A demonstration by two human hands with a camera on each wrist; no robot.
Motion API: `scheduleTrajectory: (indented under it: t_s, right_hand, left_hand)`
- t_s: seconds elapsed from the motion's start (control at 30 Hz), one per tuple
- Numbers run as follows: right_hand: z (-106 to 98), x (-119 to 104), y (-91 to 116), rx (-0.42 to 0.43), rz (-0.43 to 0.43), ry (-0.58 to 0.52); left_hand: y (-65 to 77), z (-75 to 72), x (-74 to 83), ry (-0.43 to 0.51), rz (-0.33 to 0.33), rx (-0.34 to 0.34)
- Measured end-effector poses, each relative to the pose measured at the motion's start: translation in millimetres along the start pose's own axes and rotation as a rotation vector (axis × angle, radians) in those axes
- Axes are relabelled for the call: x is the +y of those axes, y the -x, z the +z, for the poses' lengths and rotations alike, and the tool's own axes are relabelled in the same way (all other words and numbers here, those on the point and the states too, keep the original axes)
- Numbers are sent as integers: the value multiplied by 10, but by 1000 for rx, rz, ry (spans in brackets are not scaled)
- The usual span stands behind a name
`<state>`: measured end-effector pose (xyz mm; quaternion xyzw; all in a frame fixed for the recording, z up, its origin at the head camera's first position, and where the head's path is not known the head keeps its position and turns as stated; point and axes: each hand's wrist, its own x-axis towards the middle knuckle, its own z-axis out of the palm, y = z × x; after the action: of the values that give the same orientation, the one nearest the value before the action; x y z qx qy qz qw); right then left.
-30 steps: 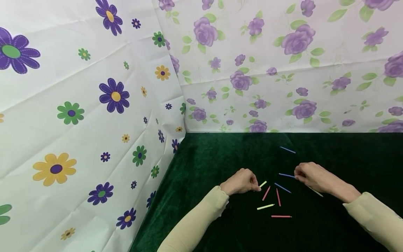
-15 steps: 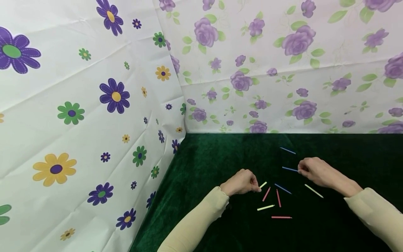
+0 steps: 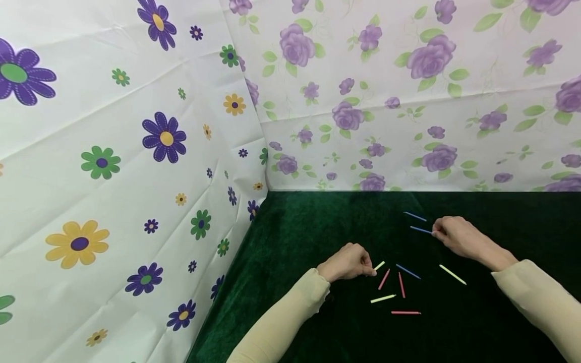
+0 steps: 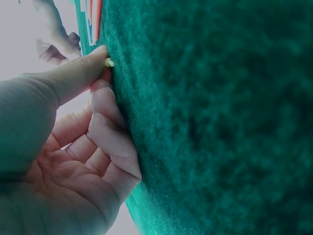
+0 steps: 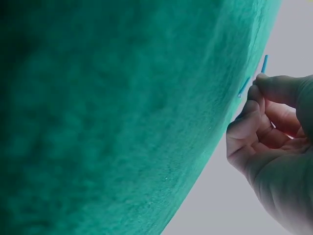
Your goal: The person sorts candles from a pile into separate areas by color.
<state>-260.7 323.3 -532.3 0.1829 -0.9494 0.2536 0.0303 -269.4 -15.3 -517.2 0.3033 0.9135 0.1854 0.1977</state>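
A slim, straight blue stick (image 3: 420, 229) is pinched at its right end by the right hand (image 3: 459, 238), its free end pointing left. Nearer the person and farther left, a slim, straight pale-yellow stick (image 3: 380, 264) slants away to the right, pinched by the left hand (image 3: 348, 261).

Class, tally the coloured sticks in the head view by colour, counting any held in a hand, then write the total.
Blue sticks: 3, one held in the right hand
Yellow sticks: 3, one held in the left hand
Pink sticks: 3
Total: 9
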Motion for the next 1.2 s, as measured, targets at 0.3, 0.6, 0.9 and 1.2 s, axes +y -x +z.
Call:
scheduleTrajectory:
  t_s: [0.3,0.6,0.9,1.2]
  right_hand:
    - [-47,125,-142,33,77,-11]
    - [-56,246,-298,54,86,20]
    - [-53,273,-350,12,122,5]
    - [-72,249,-341,15,162,-18]
  left_hand:
    - [24,-17,-19,9,11,3]
    - [18,-8,-23,9,19,3]
    - [33,-13,-2,16,13,-8]
    - [18,-14,-19,20,31,-1]
